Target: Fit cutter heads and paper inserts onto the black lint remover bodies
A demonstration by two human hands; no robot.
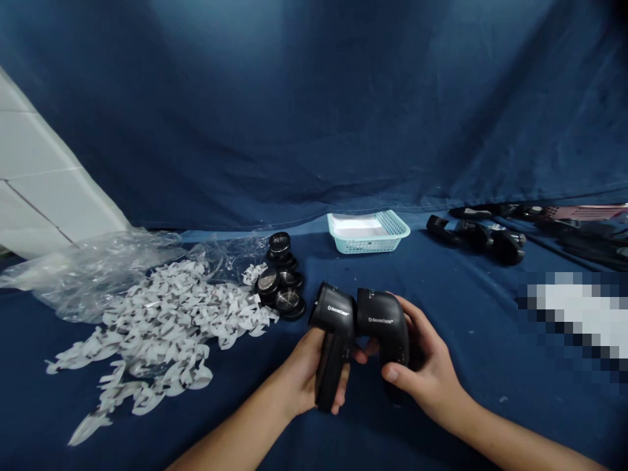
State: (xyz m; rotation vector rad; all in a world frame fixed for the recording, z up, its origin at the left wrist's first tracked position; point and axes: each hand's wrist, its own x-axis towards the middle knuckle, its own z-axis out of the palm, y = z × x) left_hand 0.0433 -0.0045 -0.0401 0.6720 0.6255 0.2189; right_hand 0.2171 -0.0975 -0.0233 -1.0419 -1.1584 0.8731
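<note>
My left hand point(304, 373) is shut around the handle of a black lint shaver point(333, 330), its round head tilted up and to the left. My right hand point(424, 366) grips a second black lint shaver point(385, 324) from the side. The two heads touch or nearly touch, and the lower part of the right shaver is hidden in shadow. Just left of my hands lie several round black shaver heads with metal mesh point(279, 281), some stacked. Beside them spreads a heap of white curved cut-outs point(161, 327).
Crumpled clear plastic film point(98, 275) lies behind the heap on a dark blue cloth point(471, 392). A pale teal basket point(367, 232) holding white sheets stands at the back. Several black shavers point(475, 239) lie at the back right. A pixelated patch point(574, 320) hides the right side.
</note>
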